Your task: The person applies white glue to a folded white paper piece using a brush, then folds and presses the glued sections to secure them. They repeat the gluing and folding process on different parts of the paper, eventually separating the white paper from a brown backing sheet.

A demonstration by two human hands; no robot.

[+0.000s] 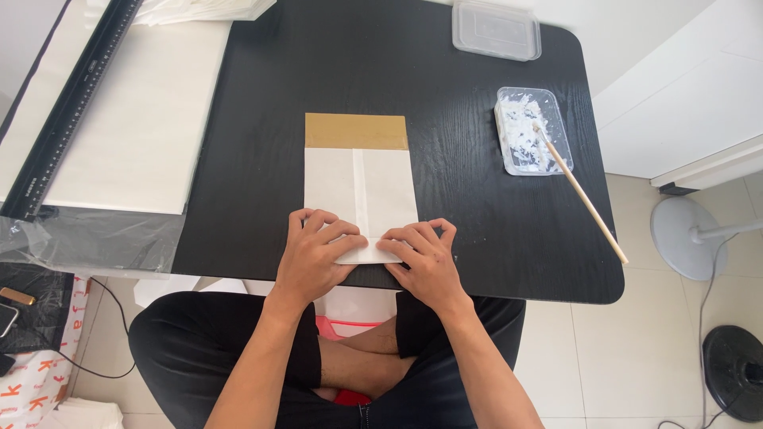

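We press both hands down on the near end of a flat white paper bag with a brown kraft flap at its far end (359, 187), which lies in the middle of the black wood-grain table with rounded corners (262, 79), its near edge close to the table's front edge. Our left hand (314, 254) lies flat on the bag's near left corner, fingers slightly spread and bent, their tips resting on a folded strip of paper. Our right hand (425, 258) mirrors it on the near right corner, fingers spread and curled, tips pushing on the same fold. The 2 hands almost meet at the bag's centre seam, which runs lengthwise as a pale band.

To the right, well apart from the bag, stands a clear rectangular plastic tub smeared with white paste (531, 131), and a long thin wooden stick (580, 195) leans out of it toward the table's right edge. A clear plastic lid (497, 30) lies at the far edge. At the left, a large sheet of cream paper (135, 119) sits beside a long black ruler bar (75, 103). We sit cross-legged in black clothes below the table.
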